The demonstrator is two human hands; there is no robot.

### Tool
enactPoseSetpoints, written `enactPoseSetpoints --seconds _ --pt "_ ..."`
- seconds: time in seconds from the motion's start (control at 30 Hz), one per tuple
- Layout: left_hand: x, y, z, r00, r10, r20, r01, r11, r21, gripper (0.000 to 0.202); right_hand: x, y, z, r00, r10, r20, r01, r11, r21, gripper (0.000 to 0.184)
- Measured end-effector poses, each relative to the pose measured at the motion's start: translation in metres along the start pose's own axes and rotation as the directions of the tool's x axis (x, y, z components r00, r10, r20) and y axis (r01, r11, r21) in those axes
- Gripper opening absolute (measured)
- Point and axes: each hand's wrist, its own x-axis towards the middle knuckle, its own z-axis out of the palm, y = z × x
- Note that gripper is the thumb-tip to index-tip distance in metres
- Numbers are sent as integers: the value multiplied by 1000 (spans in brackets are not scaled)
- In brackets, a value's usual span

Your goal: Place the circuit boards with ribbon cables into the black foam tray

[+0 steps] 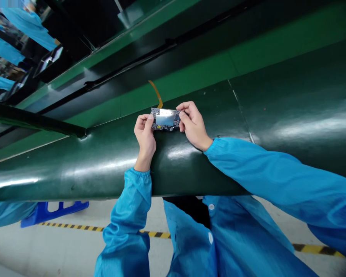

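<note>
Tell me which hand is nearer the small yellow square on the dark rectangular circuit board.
Left. The left hand holds the left end of the circuit board, close to the yellow square; the right hand holds the opposite end, farther from it.

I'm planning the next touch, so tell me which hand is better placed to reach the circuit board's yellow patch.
Probably the left hand: it pinches the circuit board at the end close to the yellow patch. The right hand holds the opposite end, farther off, and could steady the board.
</note>
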Motion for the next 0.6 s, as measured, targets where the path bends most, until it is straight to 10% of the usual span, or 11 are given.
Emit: enactPoseSetpoints --seconds 0.6 --pt "-1 -2 1 999 30 17 -30 999 -17 41 0 1 0 1000 6 0 -6 1000 1 8"
